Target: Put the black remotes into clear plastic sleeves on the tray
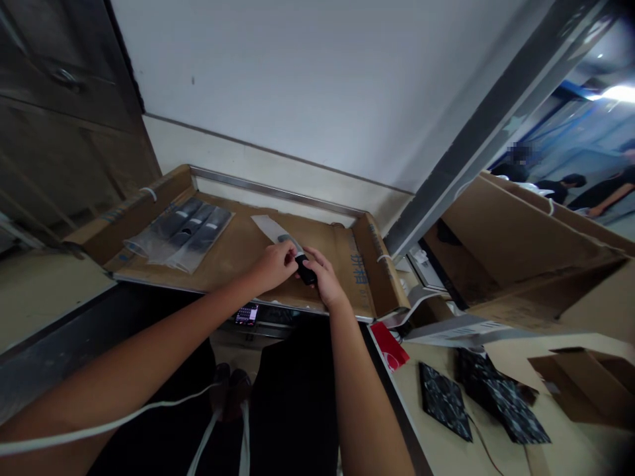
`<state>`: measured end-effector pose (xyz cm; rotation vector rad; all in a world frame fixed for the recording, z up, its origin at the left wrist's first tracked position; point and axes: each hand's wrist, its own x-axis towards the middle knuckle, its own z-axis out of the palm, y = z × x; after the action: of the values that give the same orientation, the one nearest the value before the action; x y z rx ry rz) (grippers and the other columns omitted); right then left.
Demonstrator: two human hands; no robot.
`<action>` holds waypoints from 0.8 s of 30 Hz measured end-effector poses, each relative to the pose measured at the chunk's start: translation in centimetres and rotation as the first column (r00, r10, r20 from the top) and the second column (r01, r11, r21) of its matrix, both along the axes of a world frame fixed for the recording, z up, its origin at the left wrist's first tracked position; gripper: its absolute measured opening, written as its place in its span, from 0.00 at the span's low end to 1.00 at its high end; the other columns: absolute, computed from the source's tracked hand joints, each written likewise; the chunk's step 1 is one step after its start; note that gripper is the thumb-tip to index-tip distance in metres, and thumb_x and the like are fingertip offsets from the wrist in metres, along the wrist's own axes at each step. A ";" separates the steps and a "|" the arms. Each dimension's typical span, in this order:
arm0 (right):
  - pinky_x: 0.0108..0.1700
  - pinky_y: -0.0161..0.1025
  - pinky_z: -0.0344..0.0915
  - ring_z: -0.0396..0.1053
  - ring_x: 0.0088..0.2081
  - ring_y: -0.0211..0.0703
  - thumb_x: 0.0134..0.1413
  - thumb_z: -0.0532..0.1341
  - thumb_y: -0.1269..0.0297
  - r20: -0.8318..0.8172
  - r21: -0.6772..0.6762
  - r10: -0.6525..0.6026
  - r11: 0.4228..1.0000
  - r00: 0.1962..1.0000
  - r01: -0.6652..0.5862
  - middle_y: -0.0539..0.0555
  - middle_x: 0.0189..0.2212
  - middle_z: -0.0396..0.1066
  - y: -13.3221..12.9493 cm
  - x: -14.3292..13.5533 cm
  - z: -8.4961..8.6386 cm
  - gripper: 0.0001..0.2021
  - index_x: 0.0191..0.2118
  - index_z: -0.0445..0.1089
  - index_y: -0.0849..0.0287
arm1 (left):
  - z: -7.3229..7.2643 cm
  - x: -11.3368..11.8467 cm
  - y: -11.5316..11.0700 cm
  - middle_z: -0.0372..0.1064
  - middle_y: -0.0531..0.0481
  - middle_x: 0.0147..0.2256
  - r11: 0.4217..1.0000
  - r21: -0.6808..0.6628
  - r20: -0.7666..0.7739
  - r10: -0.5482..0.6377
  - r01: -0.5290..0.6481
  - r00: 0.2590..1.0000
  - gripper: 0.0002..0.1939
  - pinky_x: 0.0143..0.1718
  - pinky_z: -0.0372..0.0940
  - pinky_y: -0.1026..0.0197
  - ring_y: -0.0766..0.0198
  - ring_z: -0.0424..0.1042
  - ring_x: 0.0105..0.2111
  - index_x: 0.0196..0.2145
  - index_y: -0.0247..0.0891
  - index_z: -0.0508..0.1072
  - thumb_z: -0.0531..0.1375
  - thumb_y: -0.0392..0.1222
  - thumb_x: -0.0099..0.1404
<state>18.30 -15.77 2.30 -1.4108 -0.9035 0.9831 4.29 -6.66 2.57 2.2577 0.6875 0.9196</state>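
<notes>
Three dark pieces [191, 227] already lie in clear bags [184, 259] by the table's [239, 239] left edge, while nearer its front edge the right hand [321, 272] holds another black piece [306, 270], seemingly unfinished, and the left hand [276, 266] pinches at its pale sleeve [268, 227].

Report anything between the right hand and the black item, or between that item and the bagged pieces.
Nothing visible separates the right hand from the black item it holds. Toward the bagged pieces, the left hand is in between.
</notes>
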 end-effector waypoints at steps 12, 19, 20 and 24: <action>0.15 0.30 0.55 0.63 0.24 0.38 0.46 0.58 0.55 0.111 -0.004 -0.421 0.906 0.900 0.424 0.48 0.28 0.66 0.8 -1.2 -1.8 0.12 0.36 0.65 0.55 | -1.7 0.3 -0.8 0.65 0.56 0.27 0.960 -0.170 0.158 -0.195 0.222 0.968 0.03 0.30 0.57 0.66 0.69 0.63 0.26 0.34 0.38 0.67 0.56 0.34 0.59; 0.17 0.31 0.57 0.66 0.22 0.37 0.55 0.55 0.47 0.179 -0.037 -0.450 0.885 0.875 0.463 0.50 0.27 0.70 1.6 -1.7 -2.2 0.15 0.36 0.64 0.54 | -2.3 1.2 0.9 0.61 0.56 0.27 0.919 -0.302 0.275 -0.169 0.252 0.947 0.03 0.31 0.57 0.65 0.69 0.60 0.27 0.32 0.38 0.65 0.57 0.36 0.58; 0.18 0.31 0.57 0.67 0.21 0.37 0.55 0.56 0.46 0.123 -0.040 -0.384 0.919 0.915 0.392 0.50 0.29 0.71 1.5 -1.7 -2.1 0.16 0.40 0.64 0.54 | -2.4 1.3 1.3 0.61 0.56 0.27 0.914 -0.335 0.294 -0.129 0.229 0.947 0.03 0.31 0.57 0.65 0.69 0.61 0.27 0.31 0.38 0.65 0.57 0.36 0.58; 0.21 0.29 0.60 0.75 0.29 0.40 0.45 0.66 0.53 -0.088 0.027 -0.080 0.996 0.993 0.083 0.50 0.37 0.74 0.3 -1.1 -1.6 0.27 0.51 0.61 0.52 | -2.9 1.5 2.4 0.64 0.54 0.29 0.863 -0.459 0.367 -0.033 0.212 0.930 0.05 0.31 0.60 0.65 0.68 0.63 0.28 0.32 0.38 0.64 0.58 0.39 0.57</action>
<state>17.20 -15.43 0.70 -1.3581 -0.7876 0.9584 5.76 -4.23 -0.29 1.6125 0.5311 0.9238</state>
